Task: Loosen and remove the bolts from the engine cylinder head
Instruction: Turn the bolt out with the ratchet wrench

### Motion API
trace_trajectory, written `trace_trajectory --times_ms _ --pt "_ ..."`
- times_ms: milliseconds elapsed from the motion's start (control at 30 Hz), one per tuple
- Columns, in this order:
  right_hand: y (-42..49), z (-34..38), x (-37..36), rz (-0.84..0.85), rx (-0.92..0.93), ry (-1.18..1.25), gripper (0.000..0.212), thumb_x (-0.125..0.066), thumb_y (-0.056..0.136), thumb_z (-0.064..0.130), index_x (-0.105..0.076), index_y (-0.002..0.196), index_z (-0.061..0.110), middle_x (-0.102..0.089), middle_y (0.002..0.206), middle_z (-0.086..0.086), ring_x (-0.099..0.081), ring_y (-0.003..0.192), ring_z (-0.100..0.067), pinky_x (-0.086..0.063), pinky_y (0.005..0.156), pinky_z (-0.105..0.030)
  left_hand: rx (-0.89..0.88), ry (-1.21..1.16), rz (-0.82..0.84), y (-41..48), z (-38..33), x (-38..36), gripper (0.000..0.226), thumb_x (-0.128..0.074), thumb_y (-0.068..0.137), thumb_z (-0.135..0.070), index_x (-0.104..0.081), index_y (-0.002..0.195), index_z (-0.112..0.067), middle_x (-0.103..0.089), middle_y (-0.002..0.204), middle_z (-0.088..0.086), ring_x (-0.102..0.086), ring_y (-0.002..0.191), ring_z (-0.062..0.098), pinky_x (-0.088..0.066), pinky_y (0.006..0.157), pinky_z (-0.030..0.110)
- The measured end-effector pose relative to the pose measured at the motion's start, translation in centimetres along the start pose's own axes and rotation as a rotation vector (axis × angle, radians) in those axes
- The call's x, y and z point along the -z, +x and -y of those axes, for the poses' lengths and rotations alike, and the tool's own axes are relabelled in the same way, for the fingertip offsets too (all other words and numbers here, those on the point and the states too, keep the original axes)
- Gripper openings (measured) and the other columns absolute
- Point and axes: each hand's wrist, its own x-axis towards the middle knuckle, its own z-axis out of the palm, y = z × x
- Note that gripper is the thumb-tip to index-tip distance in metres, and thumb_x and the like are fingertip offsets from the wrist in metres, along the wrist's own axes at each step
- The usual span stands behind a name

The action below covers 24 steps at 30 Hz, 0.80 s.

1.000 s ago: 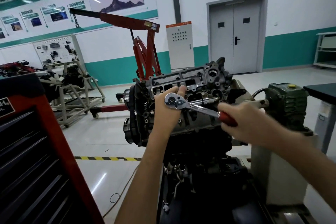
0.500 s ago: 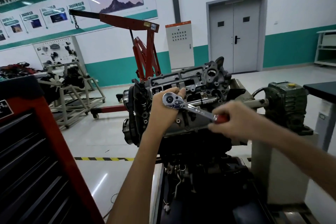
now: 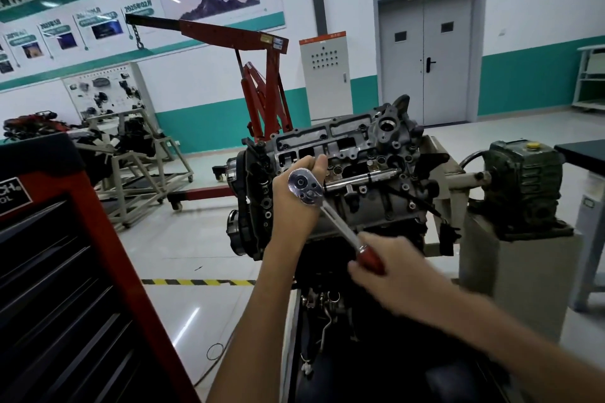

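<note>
The grey engine cylinder head [image 3: 366, 154] sits tilted on a stand in the middle of the view, its face dotted with bolt holes. A chrome ratchet wrench [image 3: 306, 188] with a red handle is set against the head's left part. My left hand [image 3: 294, 203] wraps around the ratchet's head from behind, thumb up beside it. My right hand [image 3: 389, 268] grips the red handle, low and to the right, blurred by motion. The socket and the bolt under the ratchet are hidden.
A red and black tool cabinet [image 3: 65, 271] stands close on the left. A green gearbox [image 3: 523, 180] on a grey pedestal is at the right of the engine stand. A red engine hoist [image 3: 258, 88] and other engine stands are behind.
My right hand has swung the red handle down and toward me, from pointing right to pointing lower right. My left hand stays on the ratchet head.
</note>
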Motion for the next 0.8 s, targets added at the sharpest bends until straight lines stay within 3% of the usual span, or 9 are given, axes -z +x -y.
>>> trace_trajectory --times_ms 133,233,300,400,467,533,667,733,800 --pt "3.7 0.0 8.8 0.146 0.088 -0.34 0.025 -0.064 0.08 0.013 -0.051 0.061 0.022 -0.051 0.051 0.006 -0.048 0.042 0.0 -0.039 0.044 -0.012 -0.054 0.104 0.183 0.7 -0.5 1.0 0.046 -0.056 0.096 -0.016 -0.039 0.054 -0.009 -0.033 0.05 -0.008 -0.028 0.048 0.006 -0.024 0.049 0.024" --pt "4.5 -0.6 10.0 0.107 0.114 -0.446 0.026 -0.064 0.078 0.015 -0.049 0.059 0.022 -0.049 0.049 0.007 -0.048 0.043 -0.001 -0.041 0.047 -0.013 -0.034 0.057 0.108 0.2 -0.6 -0.2 0.048 -0.054 0.097 -0.018 -0.037 0.054 -0.009 -0.031 0.051 -0.005 -0.026 0.049 0.009 -0.023 0.052 0.03" --pt "2.7 -1.0 7.1 0.076 0.068 -0.313 0.028 -0.064 0.081 0.011 -0.049 0.061 0.025 -0.05 0.05 0.006 -0.047 0.041 -0.001 -0.039 0.044 -0.012 0.006 -0.041 -0.021 -0.3 -0.4 -0.9 0.048 -0.054 0.097 -0.017 -0.037 0.053 -0.023 -0.032 0.05 -0.012 -0.027 0.049 0.005 -0.025 0.05 0.025" --pt "-0.6 -0.9 0.6 -0.092 0.031 -0.016 0.032 -0.065 0.081 0.014 -0.043 0.06 0.02 -0.043 0.048 0.005 -0.039 0.04 -0.005 -0.032 0.042 -0.013 0.035 -0.153 -0.168 -0.7 0.2 -1.9 0.044 -0.054 0.097 -0.013 -0.041 0.056 -0.026 -0.04 0.05 -0.016 -0.036 0.05 -0.001 -0.033 0.053 0.012" --pt "-1.7 0.1 -3.2 -0.101 -0.016 0.225 0.026 -0.064 0.083 0.015 -0.043 0.066 0.015 -0.042 0.05 0.0 -0.038 0.041 -0.007 -0.034 0.042 -0.019 0.128 -0.283 -0.207 -0.5 0.2 -2.3 0.042 -0.057 0.094 -0.013 -0.05 0.056 -0.029 -0.051 0.055 -0.02 -0.05 0.06 -0.006 -0.041 0.064 0.007" --pt "-1.9 0.5 -4.9 -0.081 -0.032 0.33 0.022 -0.061 0.083 0.013 -0.043 0.071 0.012 -0.042 0.052 -0.006 -0.039 0.041 -0.012 -0.035 0.043 -0.023 0.11 -0.311 -0.16 -0.2 0.3 -2.2 0.054 -0.052 0.095 -0.004 -0.049 0.048 -0.029 -0.048 0.055 -0.02 -0.051 0.063 -0.008 -0.042 0.067 0.006" --pt "-0.4 -0.8 0.5 -0.001 0.015 0.044 0.022 -0.062 0.081 0.009 -0.048 0.066 0.015 -0.043 0.049 0.005 -0.039 0.037 -0.004 -0.032 0.04 -0.017 -0.011 -0.03 0.016 -0.2 0.2 -0.8 0.052 -0.054 0.097 -0.012 -0.038 0.05 -0.029 -0.034 0.048 -0.016 -0.029 0.048 0.0 -0.027 0.049 0.014" --pt "1.4 -1.1 5.4 0.102 0.053 -0.147 0.018 -0.063 0.081 0.008 -0.053 0.067 0.014 -0.048 0.051 0.009 -0.045 0.039 -0.002 -0.035 0.042 -0.012 -0.021 0.056 0.069 0.3 0.0 0.0 0.044 -0.057 0.095 -0.016 -0.045 0.053 -0.017 -0.036 0.05 -0.013 -0.031 0.049 0.005 -0.029 0.052 0.02" --pt "2.9 -0.6 8.8 0.099 0.112 -0.343 0.021 -0.064 0.08 0.011 -0.052 0.065 0.018 -0.052 0.053 0.007 -0.049 0.044 -0.003 -0.041 0.047 -0.012 -0.014 0.102 0.076 0.7 -0.1 0.2 0.045 -0.059 0.094 -0.017 -0.043 0.052 -0.011 -0.036 0.051 -0.008 -0.033 0.053 0.009 -0.032 0.057 0.027"
